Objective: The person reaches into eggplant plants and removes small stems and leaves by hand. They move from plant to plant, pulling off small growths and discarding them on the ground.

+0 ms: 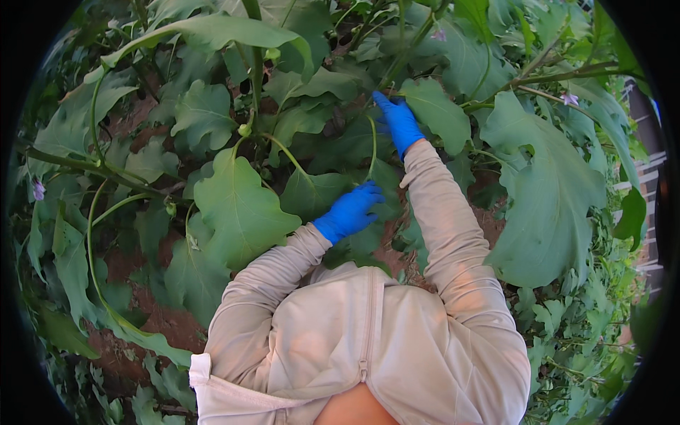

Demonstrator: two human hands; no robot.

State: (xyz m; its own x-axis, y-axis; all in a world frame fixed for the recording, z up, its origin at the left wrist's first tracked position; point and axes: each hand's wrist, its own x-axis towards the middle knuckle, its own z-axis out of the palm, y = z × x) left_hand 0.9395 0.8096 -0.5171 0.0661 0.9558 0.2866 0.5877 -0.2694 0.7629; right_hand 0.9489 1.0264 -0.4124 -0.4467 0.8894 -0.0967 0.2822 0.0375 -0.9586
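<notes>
My left hand (348, 211), in a blue glove, is in front of my chest over a broad lobed leaf (387, 178). Its fingers are loosely bent and apart from the thumb, with nothing seen between them. Further out, my right hand (398, 125), gloved in blue too, reaches into the foliage beside a slanting green stem (399, 66). One finger points up towards that stem; the other fingers are partly hidden, so a grip cannot be made out. A curved leaf stalk (373, 142) rises between the two hands. The plants look like eggplants.
A thick upright stem (256, 79) with a green bud (244, 130) stands left of my hands. Large leaves (247, 210) hang close to my left sleeve, and another big leaf (550, 196) is beside my right arm. Purple flowers (569, 99) and brown soil (164, 319) show among the branches.
</notes>
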